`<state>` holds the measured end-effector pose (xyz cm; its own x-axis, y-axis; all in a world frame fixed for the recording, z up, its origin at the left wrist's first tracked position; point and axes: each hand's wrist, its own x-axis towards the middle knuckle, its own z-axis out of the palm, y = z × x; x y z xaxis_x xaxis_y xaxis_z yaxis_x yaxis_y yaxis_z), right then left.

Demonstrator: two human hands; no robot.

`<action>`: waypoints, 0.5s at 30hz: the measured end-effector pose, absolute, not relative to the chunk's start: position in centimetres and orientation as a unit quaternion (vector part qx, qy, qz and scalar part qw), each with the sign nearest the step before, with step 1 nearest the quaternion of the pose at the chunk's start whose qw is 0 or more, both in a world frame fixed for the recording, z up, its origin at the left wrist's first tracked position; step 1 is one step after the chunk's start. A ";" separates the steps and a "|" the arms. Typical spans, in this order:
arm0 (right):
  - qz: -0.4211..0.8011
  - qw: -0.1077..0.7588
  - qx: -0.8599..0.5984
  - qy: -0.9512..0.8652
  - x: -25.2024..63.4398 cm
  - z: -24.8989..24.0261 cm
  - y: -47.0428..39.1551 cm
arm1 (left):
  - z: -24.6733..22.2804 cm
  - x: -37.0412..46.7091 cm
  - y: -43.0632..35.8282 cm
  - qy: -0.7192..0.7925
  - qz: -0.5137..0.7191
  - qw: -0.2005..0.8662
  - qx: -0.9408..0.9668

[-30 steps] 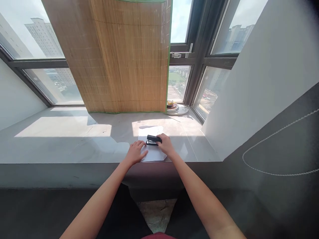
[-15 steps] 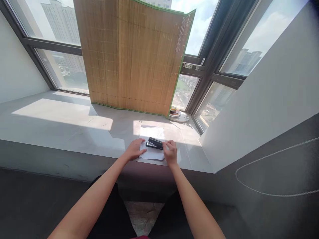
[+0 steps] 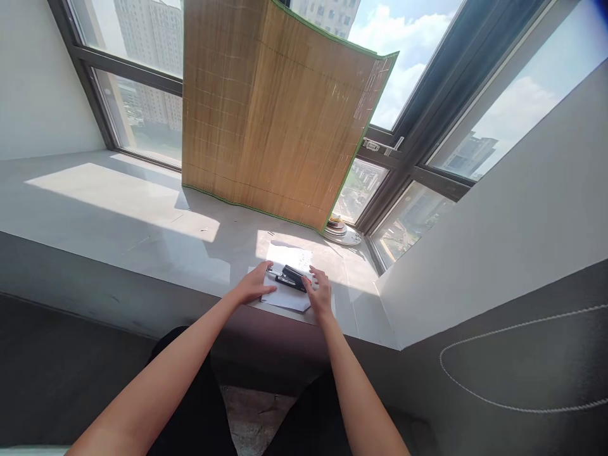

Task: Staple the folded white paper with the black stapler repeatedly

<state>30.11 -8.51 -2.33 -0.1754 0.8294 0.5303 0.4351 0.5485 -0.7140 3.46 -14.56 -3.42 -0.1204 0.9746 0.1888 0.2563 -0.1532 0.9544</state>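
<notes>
A black stapler (image 3: 292, 278) lies on white sheets of paper (image 3: 285, 299) near the front edge of the ledge. Its upper arm is raised apart from the base, and a thin silver part (image 3: 273, 272) sticks out at its left end. My left hand (image 3: 254, 284) rests at the left edge of the paper, thumb and fingers apart, fingertips close to that silver part. At the stapler's right end is my right hand (image 3: 320, 292), fingers spread and the thumb against the stapler. A small reddish spot shows between those fingers; I cannot make out what it is.
A bamboo mat (image 3: 280, 126) with green edging stands against the window behind the paper. Stacked plates (image 3: 342, 234) sit in the corner by the window frame. Small bits (image 3: 270, 233) lie on the sunlit ledge (image 3: 118, 215). A rope (image 3: 475, 387) hangs at the right.
The silver part now protrudes from the stapler's left end. My right hand has gone from a pinch at the stapler's right end to spread fingers. The view has tilted.
</notes>
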 end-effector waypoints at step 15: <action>-0.097 0.375 -0.227 -0.894 19.5 3.4 -12.6 | -1.5 -0.6 -14.6 0.228 0.766 0.601 0.004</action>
